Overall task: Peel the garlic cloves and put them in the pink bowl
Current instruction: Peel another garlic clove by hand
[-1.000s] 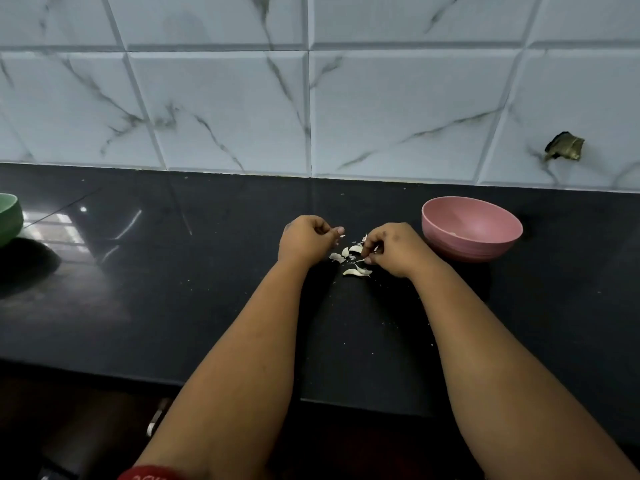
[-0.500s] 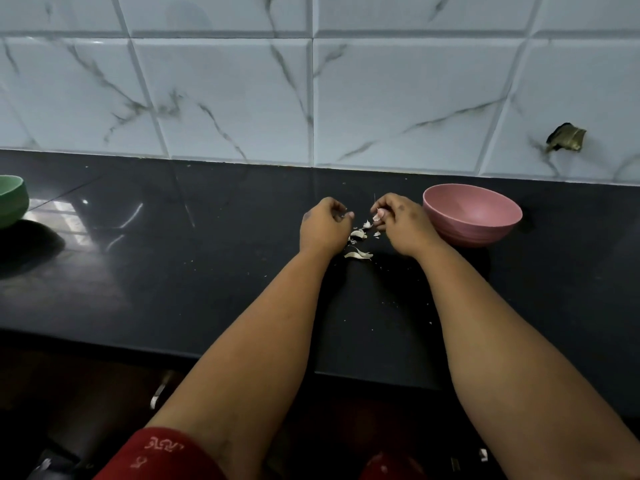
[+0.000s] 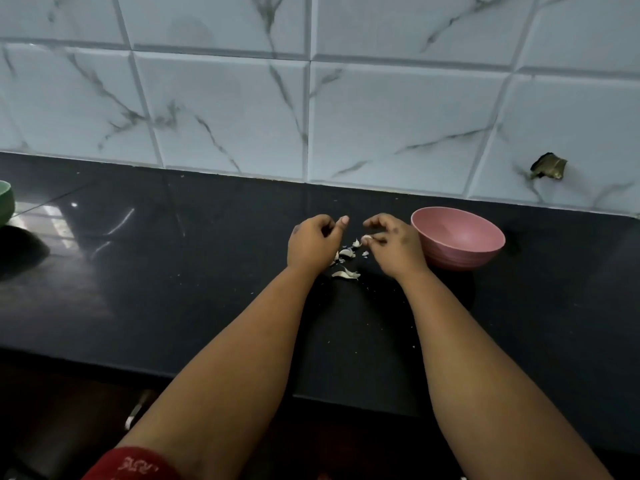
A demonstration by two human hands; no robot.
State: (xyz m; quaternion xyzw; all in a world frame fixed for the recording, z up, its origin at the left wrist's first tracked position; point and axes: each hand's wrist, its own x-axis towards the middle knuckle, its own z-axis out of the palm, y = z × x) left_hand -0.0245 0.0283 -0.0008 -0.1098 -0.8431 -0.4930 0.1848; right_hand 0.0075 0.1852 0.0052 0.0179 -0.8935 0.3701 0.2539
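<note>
A glossy black surface (image 3: 173, 289) is running along a tiled wall. A pink bowl (image 3: 457, 237) is sitting on the surface toward its back edge, right of centre. Just left of the bowl, pale garlic skins (image 3: 344, 263) are lying scattered in a small cluster, with tiny flecks trailing toward the front edge. A green bowl (image 3: 5, 206) is sitting at the far left edge.

We note two bare forearms, left hand (image 3: 313, 242) and right hand (image 3: 394, 245), no rings, watch or gloves visible. A short red fabric sleeve (image 3: 135, 464) with pale printed markings, illegible, covers the left upper arm below that hand.
</note>
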